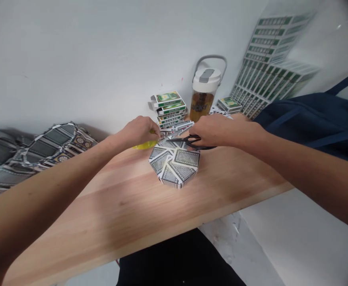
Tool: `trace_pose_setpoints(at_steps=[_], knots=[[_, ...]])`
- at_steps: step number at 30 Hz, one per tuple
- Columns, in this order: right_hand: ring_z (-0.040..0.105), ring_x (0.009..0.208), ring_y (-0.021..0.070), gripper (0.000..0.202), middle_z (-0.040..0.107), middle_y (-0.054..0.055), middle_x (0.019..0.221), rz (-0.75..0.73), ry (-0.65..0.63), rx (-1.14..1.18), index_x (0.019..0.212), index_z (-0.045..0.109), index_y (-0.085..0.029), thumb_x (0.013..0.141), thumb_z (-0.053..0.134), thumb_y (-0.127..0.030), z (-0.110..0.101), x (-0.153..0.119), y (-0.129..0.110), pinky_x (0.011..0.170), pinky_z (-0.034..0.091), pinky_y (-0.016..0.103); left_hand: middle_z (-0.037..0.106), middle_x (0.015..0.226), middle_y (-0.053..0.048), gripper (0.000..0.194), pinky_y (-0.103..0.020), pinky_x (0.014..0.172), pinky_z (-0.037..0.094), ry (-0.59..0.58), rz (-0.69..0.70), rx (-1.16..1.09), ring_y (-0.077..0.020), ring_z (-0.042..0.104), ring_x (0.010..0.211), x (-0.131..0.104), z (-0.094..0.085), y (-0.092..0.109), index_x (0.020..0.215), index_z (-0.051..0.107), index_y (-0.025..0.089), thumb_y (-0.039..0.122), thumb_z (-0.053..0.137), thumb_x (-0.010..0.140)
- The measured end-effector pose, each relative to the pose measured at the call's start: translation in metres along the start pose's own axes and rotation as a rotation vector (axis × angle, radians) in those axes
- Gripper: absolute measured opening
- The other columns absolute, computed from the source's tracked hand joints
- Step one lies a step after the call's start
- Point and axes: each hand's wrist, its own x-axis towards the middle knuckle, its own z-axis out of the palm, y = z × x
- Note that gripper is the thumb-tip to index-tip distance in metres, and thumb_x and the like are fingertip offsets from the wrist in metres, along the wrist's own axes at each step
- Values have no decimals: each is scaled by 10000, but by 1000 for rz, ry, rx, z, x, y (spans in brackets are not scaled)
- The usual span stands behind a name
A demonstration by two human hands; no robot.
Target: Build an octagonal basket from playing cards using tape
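On the wooden table stands an eight-sided piece built of playing cards (178, 169), grey patterned backs up, laid in a swirl. My right hand (214, 129) is closed around the handles of black scissors (191, 140). Their blades point left over the far part of the card piece. Across from them, my left hand (142, 129) is pinched at the card piece's far left edge; what its fingertips hold is too small to make out. A shiny yellow thing (145, 145) lies under that hand, partly hidden. Loose playing cards (183, 126) lie just behind the card piece.
Stacked card boxes (170, 105) and a lidded bottle (203, 97) of brown drink stand behind my hands. A single card box (230, 104) and a tall pile of boxes (266, 59) are at right, near a dark blue bag (308, 123). Woven card baskets (51, 143) sit at left.
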Motion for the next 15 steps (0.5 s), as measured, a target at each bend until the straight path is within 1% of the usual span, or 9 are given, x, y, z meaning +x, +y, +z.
trace_pose_setpoints(at_steps=[3,5,10,12,15], knots=[[634,648,241,364,682,116,760,15,-14,8,883,695,-166,847,551,-498,-4,-2,-2,546,399,311,711,680,1,227,-244,592,392,20,-11,-28,-132,568,596,-5,0,-6,791,780,223,206,583,680],[632,653,232,348,683,108,764,23,-13,16,901,695,-169,852,555,-483,-8,-5,-4,564,409,309,699,649,3,200,-252,601,397,51,-49,-92,-136,559,576,-8,-2,-10,747,781,223,203,607,652],[627,671,214,289,694,89,791,12,19,62,889,692,-196,854,567,-455,-13,-12,-5,613,428,306,628,505,-19,123,-284,586,393,220,-200,-377,-171,544,521,-19,-3,-22,560,755,198,105,674,552],[620,654,211,298,694,93,783,8,32,46,865,690,-194,858,553,-458,-12,-11,-3,594,421,302,613,481,-29,98,-286,565,387,281,-259,-486,-182,543,515,-25,-2,-27,542,751,183,97,709,524],[608,637,213,345,689,94,774,1,63,16,822,679,-188,849,534,-501,-9,-9,4,565,397,296,605,477,-31,57,-268,508,360,349,-364,-691,-161,514,477,-39,3,-33,576,759,166,157,763,520]])
